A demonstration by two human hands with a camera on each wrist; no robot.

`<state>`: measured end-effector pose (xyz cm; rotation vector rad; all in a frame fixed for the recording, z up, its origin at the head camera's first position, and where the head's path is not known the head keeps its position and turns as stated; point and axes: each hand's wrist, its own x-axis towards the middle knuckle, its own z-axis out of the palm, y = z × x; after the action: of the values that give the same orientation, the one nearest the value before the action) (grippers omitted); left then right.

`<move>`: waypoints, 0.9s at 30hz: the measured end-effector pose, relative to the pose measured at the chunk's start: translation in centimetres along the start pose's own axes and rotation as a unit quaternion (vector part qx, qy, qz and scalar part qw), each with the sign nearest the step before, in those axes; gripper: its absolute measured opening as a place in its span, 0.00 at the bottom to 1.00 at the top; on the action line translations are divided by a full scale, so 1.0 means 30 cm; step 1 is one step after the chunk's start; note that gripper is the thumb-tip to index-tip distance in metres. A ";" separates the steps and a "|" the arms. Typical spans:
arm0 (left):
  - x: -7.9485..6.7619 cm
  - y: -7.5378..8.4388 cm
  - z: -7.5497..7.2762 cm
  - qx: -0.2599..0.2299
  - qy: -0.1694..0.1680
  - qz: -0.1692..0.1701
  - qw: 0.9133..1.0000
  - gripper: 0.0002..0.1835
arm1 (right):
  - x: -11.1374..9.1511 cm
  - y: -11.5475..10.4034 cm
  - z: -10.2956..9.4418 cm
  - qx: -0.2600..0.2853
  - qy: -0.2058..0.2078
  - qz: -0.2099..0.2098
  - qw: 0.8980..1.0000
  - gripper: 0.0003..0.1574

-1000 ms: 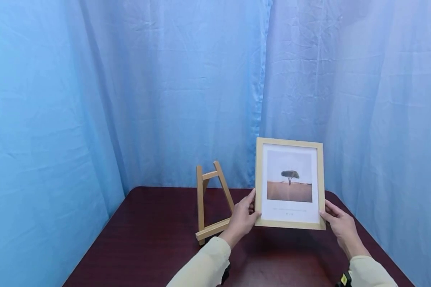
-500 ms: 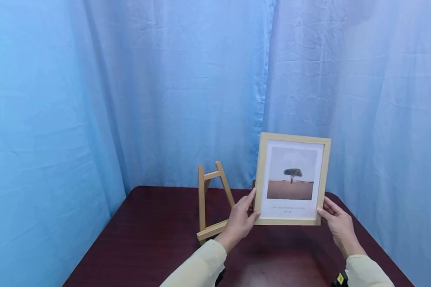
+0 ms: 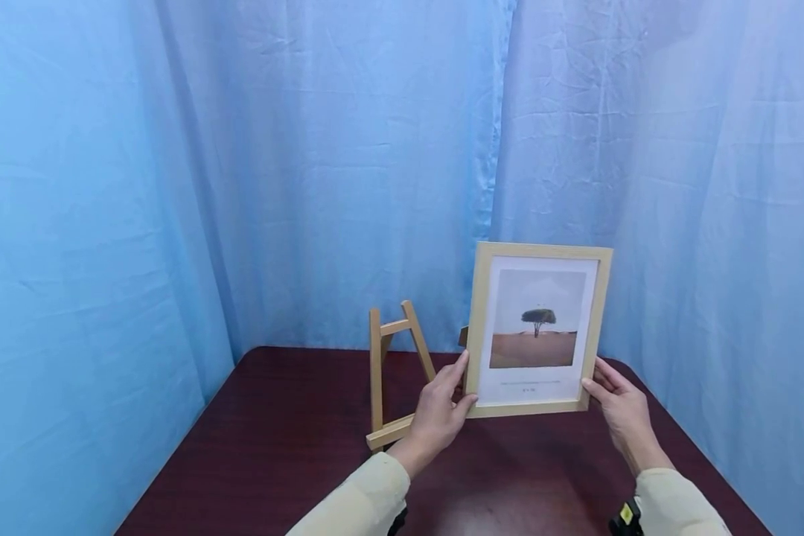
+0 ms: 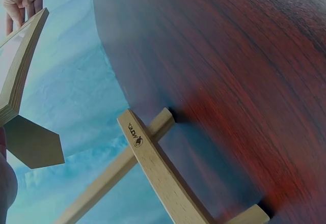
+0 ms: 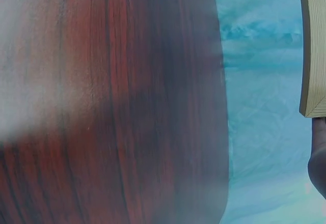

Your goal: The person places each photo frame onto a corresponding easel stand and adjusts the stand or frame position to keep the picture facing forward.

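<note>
A light wooden picture frame (image 3: 482, 320) with a print of a lone tree is held up over the table, facing me. My left hand (image 3: 437, 408) grips its lower left edge, thumb on the front and fingers behind. At the lower right corner my right hand (image 3: 621, 413) pinches it the same way. Behind the picture frame a dark stand flap (image 4: 35, 141) sticks out, seen in the left wrist view. To the left, a small wooden easel (image 3: 377, 372) stands on the table, its ledge partly hidden by my left hand.
The dark red wooden table (image 3: 275, 447) has rounded far corners. Blue curtains (image 3: 348, 164) hang behind it and along both sides. The easel's ledge (image 4: 163, 173) lies close below my left hand.
Both hands have carried the picture frame a little up, first right and then back left, turning it slightly so its flap shows at the left. The easel has stayed put.
</note>
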<state>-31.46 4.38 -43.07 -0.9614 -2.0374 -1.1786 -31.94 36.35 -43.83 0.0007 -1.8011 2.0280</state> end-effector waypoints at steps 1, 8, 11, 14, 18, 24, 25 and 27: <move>-0.002 -0.001 -0.004 0.005 0.004 0.004 1.000 0.40 | 0.001 -0.002 0.006 0.000 -0.001 -0.003 1.000 0.38; -0.013 -0.009 -0.029 0.024 0.021 0.015 0.999 0.39 | -0.001 -0.013 0.037 -0.010 -0.017 -0.016 1.000 0.38; -0.015 -0.007 -0.041 0.021 0.018 0.011 1.000 0.39 | 0.001 -0.015 0.046 -0.015 -0.022 -0.017 1.000 0.39; -0.016 -0.003 -0.052 0.014 0.018 0.011 1.000 0.39 | 0.007 -0.019 0.057 -0.024 -0.022 -0.018 0.999 0.40; -0.018 0.001 -0.064 0.011 0.024 0.022 0.999 0.39 | 0.017 -0.024 0.069 -0.026 -0.025 -0.015 0.999 0.41; -0.019 0.007 -0.077 -0.003 0.023 0.025 0.999 0.39 | 0.025 -0.033 0.083 -0.024 -0.039 -0.020 0.999 0.41; -0.020 0.008 -0.080 -0.003 0.024 0.025 0.999 0.39 | 0.026 -0.034 0.084 -0.024 -0.042 -0.021 0.999 0.41; -0.020 0.011 -0.084 -0.001 0.025 0.026 0.999 0.39 | 0.027 -0.038 0.088 -0.022 -0.049 -0.020 0.998 0.40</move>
<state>-30.51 2.08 -42.29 -0.9699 -1.9601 -1.1649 -33.04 34.19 -42.12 0.1240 -1.8887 1.9913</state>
